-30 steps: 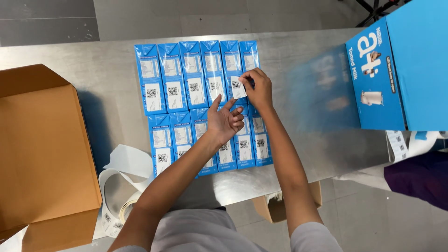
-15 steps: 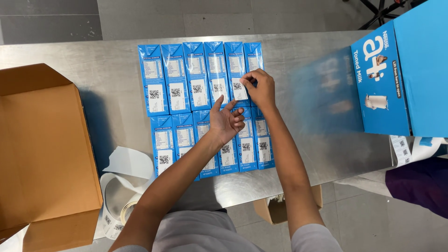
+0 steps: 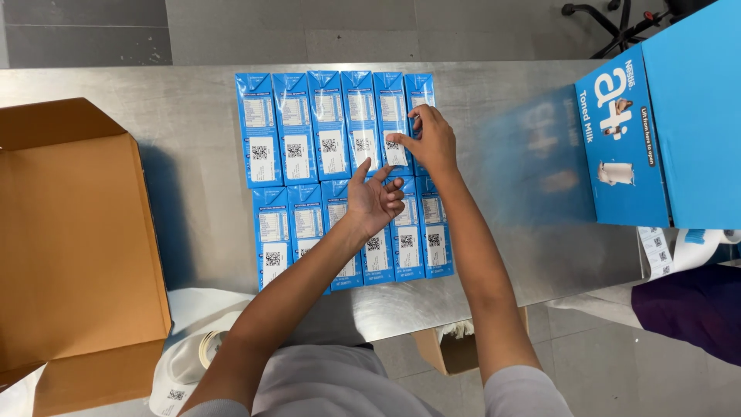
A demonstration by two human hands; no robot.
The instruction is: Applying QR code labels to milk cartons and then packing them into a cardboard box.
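hands hide some blue cartons (image 3: 329,127): right hand (image 3: 432,140) pinches a label, left hand (image 3: 374,201) rests open.

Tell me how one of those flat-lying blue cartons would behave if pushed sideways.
The carton lies flat on its broad face, so it likely slides rather than tips or rolls. Its neighbours touch it, so they would probably shift along. The steel table looks smooth, so little grip.

From my end there's a steel table (image 3: 193,116) with an open brown cardboard box (image 3: 77,247) sitting at the left edge. A big blue carton (image 3: 664,131) stands on the right. Down below I can see a roll of sticker labels (image 3: 202,349), and 1 office chair base (image 3: 617,19) up on the grey floor (image 3: 347,27).
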